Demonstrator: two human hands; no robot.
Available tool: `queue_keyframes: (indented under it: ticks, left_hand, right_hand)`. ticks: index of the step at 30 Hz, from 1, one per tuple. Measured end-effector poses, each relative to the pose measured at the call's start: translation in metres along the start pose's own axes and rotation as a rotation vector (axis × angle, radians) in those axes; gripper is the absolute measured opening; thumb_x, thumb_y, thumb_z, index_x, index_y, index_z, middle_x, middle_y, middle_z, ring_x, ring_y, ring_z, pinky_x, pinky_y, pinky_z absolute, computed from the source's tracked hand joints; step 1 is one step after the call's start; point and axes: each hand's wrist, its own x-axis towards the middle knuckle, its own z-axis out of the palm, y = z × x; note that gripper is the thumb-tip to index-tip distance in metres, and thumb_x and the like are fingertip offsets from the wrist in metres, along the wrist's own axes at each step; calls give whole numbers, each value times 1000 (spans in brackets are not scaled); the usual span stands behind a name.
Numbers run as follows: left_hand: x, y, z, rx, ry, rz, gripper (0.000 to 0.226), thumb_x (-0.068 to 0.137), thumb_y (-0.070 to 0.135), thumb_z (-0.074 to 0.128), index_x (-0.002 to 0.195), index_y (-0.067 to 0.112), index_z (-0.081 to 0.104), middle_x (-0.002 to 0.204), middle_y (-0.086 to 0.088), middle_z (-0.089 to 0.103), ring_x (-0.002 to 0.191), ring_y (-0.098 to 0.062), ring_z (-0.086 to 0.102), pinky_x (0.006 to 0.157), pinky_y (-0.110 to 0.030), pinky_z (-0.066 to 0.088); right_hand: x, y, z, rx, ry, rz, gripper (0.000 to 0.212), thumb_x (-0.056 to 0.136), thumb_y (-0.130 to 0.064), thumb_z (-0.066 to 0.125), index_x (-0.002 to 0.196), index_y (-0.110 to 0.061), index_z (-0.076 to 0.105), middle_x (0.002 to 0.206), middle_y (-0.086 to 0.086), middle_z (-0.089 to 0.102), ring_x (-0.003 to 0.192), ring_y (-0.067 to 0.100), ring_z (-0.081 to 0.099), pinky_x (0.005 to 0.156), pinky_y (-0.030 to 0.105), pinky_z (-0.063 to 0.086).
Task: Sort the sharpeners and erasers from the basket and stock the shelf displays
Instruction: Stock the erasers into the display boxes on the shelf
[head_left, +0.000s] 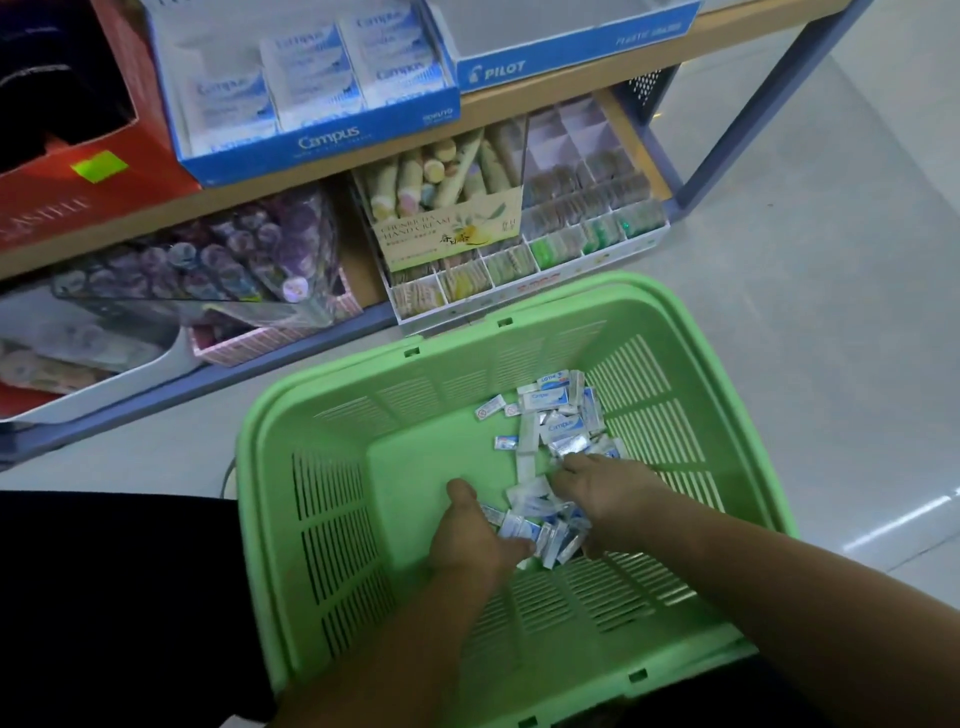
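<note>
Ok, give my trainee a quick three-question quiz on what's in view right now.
1. True or false: the green basket stands on the shelf.
2. What are the left hand and right hand gathering between them? A) pens B) Campus erasers C) hand cream tubes
3. Fill in: the blue box to the right of the Campus display box reads ____.

Key: 1 false, it sits on the floor; 2 B; 3 PILOT.
</note>
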Motion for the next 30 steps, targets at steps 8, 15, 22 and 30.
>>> queue_keyframes:
  ticks: [8, 15, 22, 30]
  left_hand:
    - [5, -13, -7, 395, 92, 288, 90, 64, 59, 82, 139, 33, 39, 130, 2, 33, 118, -24, 47, 85, -39, 55]
    - [12, -16, -18, 361, 94, 292, 78, 76, 30, 71, 148, 30, 40, 133, 0, 31, 119, -23, 43, 89, -33, 51]
    - [20, -21, -21, 300, 73, 298, 82, 69, 37, 88, 139, 33, 45, 132, 4, 31, 119, -22, 43, 92, -37, 52]
    - [24, -14, -27, 243, 54, 288, 69, 66, 32, 80, 128, 28, 51, 120, 2, 38, 95, -24, 57, 85, -32, 51]
  right_hand:
    - [-1, 8, 2, 65, 39, -51, 49, 80, -32, 81, 124, -29, 61, 128, -2, 57, 117, 19, 54, 90, 28, 43]
    - [6, 7, 1, 90, -15, -37, 34, 89, -30, 71, 122, -29, 61, 120, 0, 64, 112, 21, 59, 96, 37, 51]
    - [5, -11, 7, -3, -1, -22, 39, 90, -40, 68, 123, -22, 57, 122, 1, 64, 116, 23, 55, 93, 38, 49]
    - [1, 3, -14, 642, -67, 104, 17, 93, -12, 68, 103, -25, 61, 97, 3, 66, 63, 14, 63, 51, 26, 50]
